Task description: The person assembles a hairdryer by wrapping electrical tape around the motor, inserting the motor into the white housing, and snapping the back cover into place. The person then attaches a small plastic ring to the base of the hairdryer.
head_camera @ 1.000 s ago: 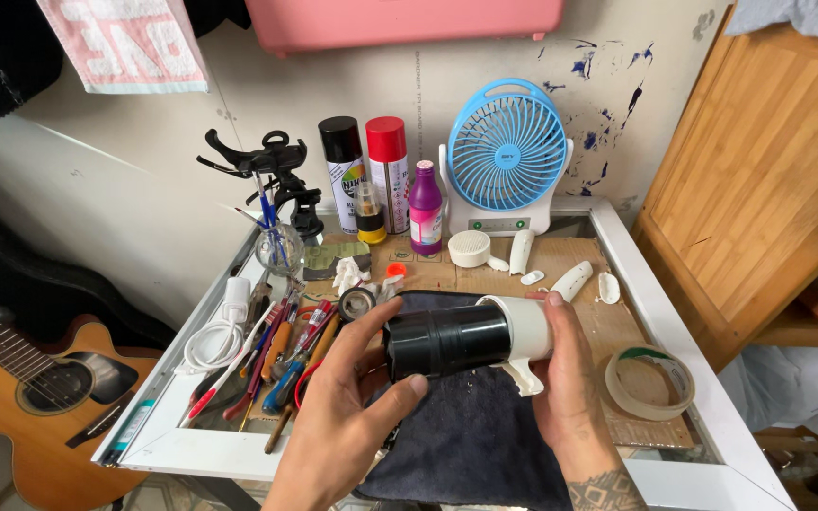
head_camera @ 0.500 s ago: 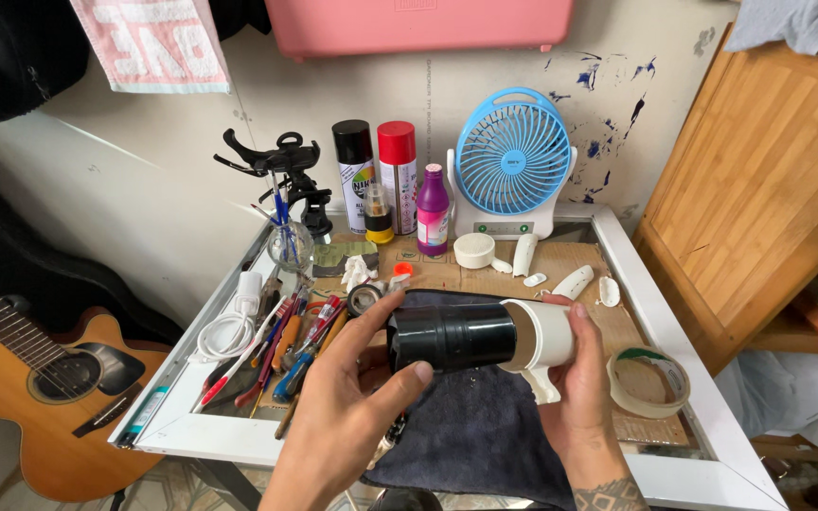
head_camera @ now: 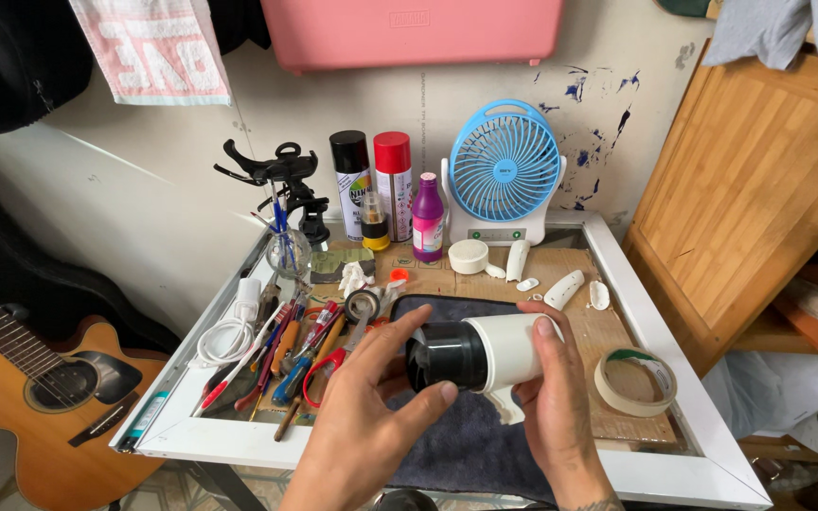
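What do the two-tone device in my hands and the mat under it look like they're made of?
Device: white body looks like smooth moulded plastic with a soft sheen; black front end seems glossy plastic, judging by its highlights. Left hand and right hand grip it. Mat: dark grey, matte and fuzzy, probably fabric or felt.

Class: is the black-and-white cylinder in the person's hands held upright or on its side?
On its side: the black-and-white cylinder runs left-right, black end left.

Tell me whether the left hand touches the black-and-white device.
Touching. The head view shows the left hand with its thumb pressed on the black end of the device.
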